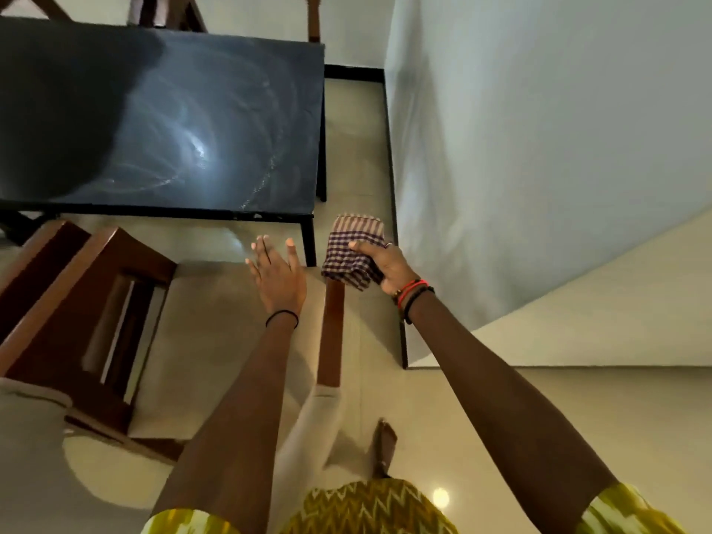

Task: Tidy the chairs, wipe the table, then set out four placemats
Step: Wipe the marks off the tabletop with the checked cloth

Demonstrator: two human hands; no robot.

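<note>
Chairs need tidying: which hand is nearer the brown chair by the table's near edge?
Left. The left hand hovers open right of the chair; the right hand, gripping the checked cloth, is farther right.

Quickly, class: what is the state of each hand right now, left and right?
Left hand: open, holding nothing.
Right hand: grips the cloth.

Chair (pixel 57 287) stands before table (pixel 231 90), cloth (pixel 352 248) right.
</note>
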